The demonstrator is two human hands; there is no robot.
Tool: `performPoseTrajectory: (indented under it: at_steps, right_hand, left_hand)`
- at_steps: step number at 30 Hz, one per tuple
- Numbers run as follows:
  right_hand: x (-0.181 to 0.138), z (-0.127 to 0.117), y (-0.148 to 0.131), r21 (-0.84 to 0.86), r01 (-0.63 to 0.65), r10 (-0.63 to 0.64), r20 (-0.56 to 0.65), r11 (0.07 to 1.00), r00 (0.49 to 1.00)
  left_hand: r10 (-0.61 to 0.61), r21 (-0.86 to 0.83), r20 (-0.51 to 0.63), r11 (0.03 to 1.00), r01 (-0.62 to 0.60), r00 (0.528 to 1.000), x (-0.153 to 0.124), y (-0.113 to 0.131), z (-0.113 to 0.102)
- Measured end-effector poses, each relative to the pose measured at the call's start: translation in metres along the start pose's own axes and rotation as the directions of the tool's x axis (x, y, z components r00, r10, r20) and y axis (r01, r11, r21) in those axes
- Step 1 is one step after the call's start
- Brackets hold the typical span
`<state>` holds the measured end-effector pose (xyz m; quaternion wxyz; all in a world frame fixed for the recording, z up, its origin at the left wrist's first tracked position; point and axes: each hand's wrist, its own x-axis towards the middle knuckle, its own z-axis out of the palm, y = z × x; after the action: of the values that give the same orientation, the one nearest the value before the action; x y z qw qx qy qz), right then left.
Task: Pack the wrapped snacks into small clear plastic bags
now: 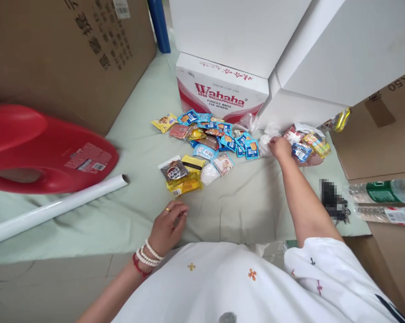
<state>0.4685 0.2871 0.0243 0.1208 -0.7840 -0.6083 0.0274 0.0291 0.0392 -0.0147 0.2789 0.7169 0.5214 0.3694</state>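
My right hand (pixel 279 148) reaches forward, its fingers closed on a crumpled, whitish see-through plastic bag (pixel 264 142). Just right of that hand lies a small heap of wrapped snacks, with a blue packet (pixel 302 152) and a yellow packet (pixel 315 143). To its left spreads a bigger pile of snack packets, many of them blue (pixel 228 142). My left hand (pixel 170 222) rests near the cloth's front edge, fingers loosely curled together with nothing visible in them. Beyond it lie a dark snack packet (pixel 173 169), a yellow packet (pixel 185 184) and a white packet (pixel 210 173).
A Wahaha carton (pixel 222 92) and tall white boxes (pixel 340 49) stand behind the snacks. On the left are a red jug (pixel 54 121), a white tube (pixel 61 208) and a brown carton (pixel 64 58). Plastic bottles (pixel 387 192) and keys (pixel 335 204) lie at right.
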Motion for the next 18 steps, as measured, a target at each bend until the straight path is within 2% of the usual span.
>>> performPoseTrajectory:
  at_steps: [2, 5, 6, 7, 9, 11, 12, 13, 15, 18]
  right_hand:
    - [-0.015, -0.009, 0.004, 0.044, 0.035, -0.03, -0.105, 0.998, 0.994]
    - [-0.068, -0.015, 0.004, 0.193, 0.11, -0.049, -0.298, 0.975, 0.953]
    - [-0.091, -0.013, 0.001, 0.337, 0.149, -0.015, -0.369, 0.929, 0.929]
    - [-0.117, -0.008, -0.003, 0.493, 0.177, 0.031, -0.385, 0.852, 0.923]
    - [-0.17, 0.008, -0.016, 0.75, 0.136, 0.117, -0.274, 0.647, 0.955]
    - [-0.217, 0.025, -0.03, 0.876, 0.033, 0.141, -0.114, 0.48, 0.983]
    - [-0.235, 0.031, -0.037, 0.904, -0.016, 0.142, -0.049, 0.426, 0.989]
    - [-0.249, 0.035, -0.043, 0.917, -0.053, 0.136, -0.001, 0.395, 0.991]
    - [-0.266, 0.037, -0.051, 0.917, -0.078, 0.101, 0.041, 0.39, 0.994]
    - [-0.272, 0.027, -0.053, 0.897, -0.015, -0.011, 0.022, 0.441, 1.0]
  left_hand:
    - [-0.063, -0.043, -0.014, 0.997, 0.062, 0.998, -0.006, -0.001, -0.002]
    - [-0.193, -0.153, -0.002, 0.97, 0.19, 0.981, -0.009, -0.003, 0.0]
    - [-0.232, -0.201, 0.016, 0.952, 0.231, 0.973, -0.006, -0.002, 0.003]
    - [-0.27, -0.258, 0.044, 0.927, 0.272, 0.962, -0.001, -0.001, 0.006]
    - [-0.331, -0.393, 0.136, 0.847, 0.357, 0.934, 0.016, 0.006, 0.016]
    - [-0.351, -0.53, 0.276, 0.721, 0.446, 0.895, 0.039, 0.017, 0.033]
    - [-0.345, -0.582, 0.326, 0.661, 0.474, 0.88, 0.051, 0.024, 0.043]
    - [-0.32, -0.611, 0.385, 0.614, 0.499, 0.866, 0.063, 0.031, 0.054]
    - [-0.249, -0.636, 0.486, 0.556, 0.535, 0.838, 0.08, 0.045, 0.077]
    - [-0.144, -0.654, 0.522, 0.564, 0.503, 0.841, 0.092, 0.062, 0.106]
